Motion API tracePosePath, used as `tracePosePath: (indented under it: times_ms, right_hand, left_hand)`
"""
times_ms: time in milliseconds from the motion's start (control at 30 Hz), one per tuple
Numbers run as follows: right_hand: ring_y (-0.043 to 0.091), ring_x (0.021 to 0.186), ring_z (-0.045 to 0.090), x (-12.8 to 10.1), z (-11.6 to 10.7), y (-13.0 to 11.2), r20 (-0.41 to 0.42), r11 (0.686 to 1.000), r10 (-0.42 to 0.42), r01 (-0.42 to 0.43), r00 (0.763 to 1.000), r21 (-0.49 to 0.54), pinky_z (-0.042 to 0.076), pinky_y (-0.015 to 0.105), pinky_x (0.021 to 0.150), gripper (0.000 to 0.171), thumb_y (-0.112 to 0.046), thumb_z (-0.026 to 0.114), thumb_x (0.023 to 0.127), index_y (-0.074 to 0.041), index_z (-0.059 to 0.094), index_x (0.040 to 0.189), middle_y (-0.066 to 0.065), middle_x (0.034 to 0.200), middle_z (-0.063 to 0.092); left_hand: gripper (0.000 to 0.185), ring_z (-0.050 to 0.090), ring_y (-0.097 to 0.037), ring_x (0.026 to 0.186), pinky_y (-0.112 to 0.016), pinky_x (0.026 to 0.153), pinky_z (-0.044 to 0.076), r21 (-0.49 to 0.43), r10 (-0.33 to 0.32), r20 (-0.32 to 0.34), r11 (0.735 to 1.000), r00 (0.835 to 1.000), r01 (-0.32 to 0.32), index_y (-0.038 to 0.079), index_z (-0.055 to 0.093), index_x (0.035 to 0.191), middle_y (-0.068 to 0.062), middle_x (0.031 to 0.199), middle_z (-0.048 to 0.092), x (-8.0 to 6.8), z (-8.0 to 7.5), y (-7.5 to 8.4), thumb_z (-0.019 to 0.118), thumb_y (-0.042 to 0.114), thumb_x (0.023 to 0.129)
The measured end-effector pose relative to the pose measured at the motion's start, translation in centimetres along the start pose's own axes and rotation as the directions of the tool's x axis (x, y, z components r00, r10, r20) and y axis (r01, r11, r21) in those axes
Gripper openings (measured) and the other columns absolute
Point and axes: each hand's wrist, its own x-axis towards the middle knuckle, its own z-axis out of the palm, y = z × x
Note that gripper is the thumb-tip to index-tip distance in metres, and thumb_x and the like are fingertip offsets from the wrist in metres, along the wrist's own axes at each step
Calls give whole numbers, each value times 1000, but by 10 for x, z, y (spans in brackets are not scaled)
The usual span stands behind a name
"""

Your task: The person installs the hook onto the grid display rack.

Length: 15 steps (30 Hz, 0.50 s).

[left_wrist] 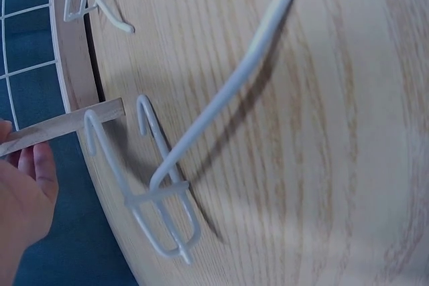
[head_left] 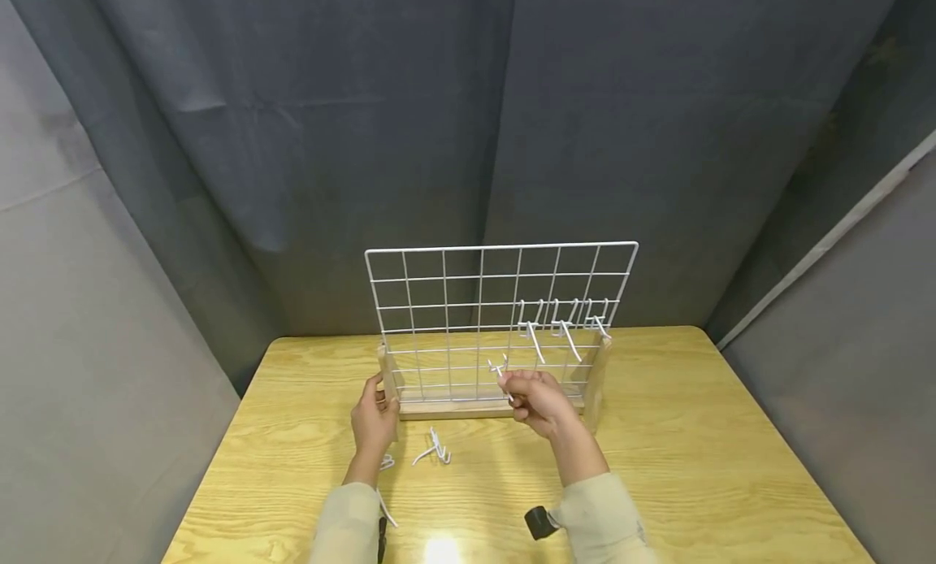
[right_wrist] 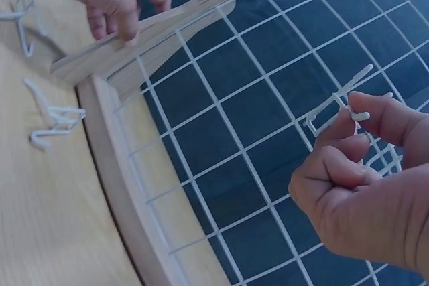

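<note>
Three hung hooks (head_left: 571, 342), all white, sit side by side on the right part of a wire grid (head_left: 479, 305), which a wooden stand (head_left: 457, 412) holds up near the back of the tabletop (head_left: 687, 442). Wood surface runs well past the stand on both sides, out to the slanting side edges, while a dark curtain (head_left: 409, 141) hangs just behind the far edge. Left of the hung hooks, the grid's squares lie open as far as its left edge. Room in front is tighter: one loose hook (head_left: 437, 445) lies between the forearms, near the stand's front, and a second loose hook (left_wrist: 200, 125) lies beside the left forearm (which partly covers it in the head view).

The right hand (head_left: 543, 403) pinches a held hook (right_wrist: 342, 99) between thumb and fingers, its prongs poking out past the fingertips. That hook is in front of the grid, lower than the hung ones and to their left; whether it touches the wire, I cannot tell. Well apart from it, the left hand (head_left: 374, 422) grips the stand's left side piece (head_left: 389, 367).
</note>
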Motion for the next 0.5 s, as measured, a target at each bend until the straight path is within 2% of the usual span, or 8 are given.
tracePosePath:
  times_ms: [300, 500]
  right_hand:
    - [4, 50, 34, 8, 10, -17, 29, 980, 2, -8, 1000, 200, 22, 12, 41, 25, 0, 47, 91, -10, 56, 70, -2, 59, 47]
    - [4, 49, 30, 11, 15, -22, 25, 966, 2, -8, 1000, 259, 19, 13, 41, 34, -5, 47, 93, -12, 49, 60, -3, 59, 48]
  left_hand:
    - [48, 66, -34, 83, -39, 67, 58, 6, 16, -2, 1000, 1000, -16, 6, 51, 125, -20, 94, 63, 4, 0, -3, 64, -4, 80]
    - [48, 66, -33, 82, -39, 67, 58, 4, 3, -2, 1000, 1000, -3, 6, 52, 125, -19, 94, 64, 2, 0, -3, 64, -4, 80]
